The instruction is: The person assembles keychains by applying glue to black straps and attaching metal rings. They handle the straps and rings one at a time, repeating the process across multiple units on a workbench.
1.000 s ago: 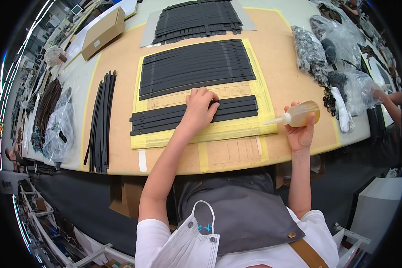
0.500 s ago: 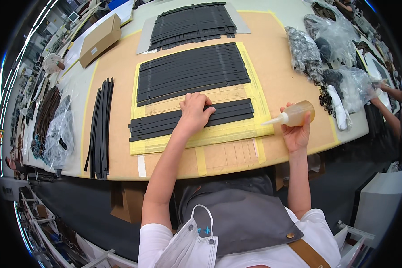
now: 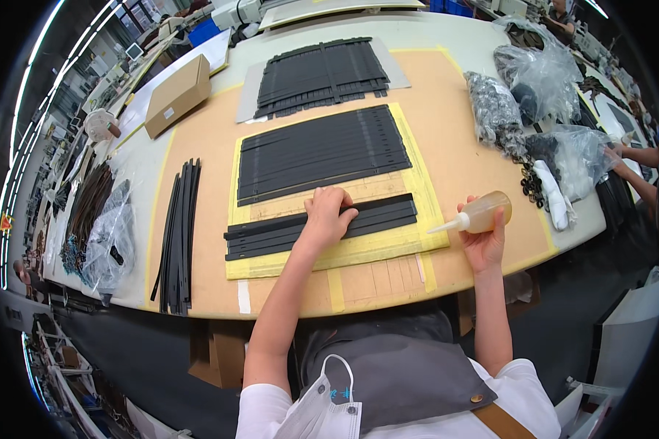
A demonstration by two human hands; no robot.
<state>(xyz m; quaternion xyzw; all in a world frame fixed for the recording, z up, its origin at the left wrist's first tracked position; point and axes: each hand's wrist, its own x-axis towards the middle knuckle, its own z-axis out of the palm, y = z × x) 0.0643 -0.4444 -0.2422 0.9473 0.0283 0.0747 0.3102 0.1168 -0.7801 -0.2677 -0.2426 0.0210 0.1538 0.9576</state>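
Several flat black strips lie side by side across a yellow-taped board at the table's near side. Over their middle is my left hand, its fingers curled and its thumb pressed in against the farthest strip; the fingertips are partly hidden. My right hand holds a squeeze bottle of amber liquid on its side. The bottle's pale nozzle points left, just beyond the board's right edge. Farther up the same board lies a panel of closely set black strips.
Loose black strips lie left of the board. A second strip panel and a cardboard box are farther back. Clear bags of parts and black chain-like pieces sit at right, near another person's hands.
The whole view has shifted, so the table sits lower in the picture. Against the board, both hands have barely moved, and the farthest strip under my left hand looks slightly tilted.
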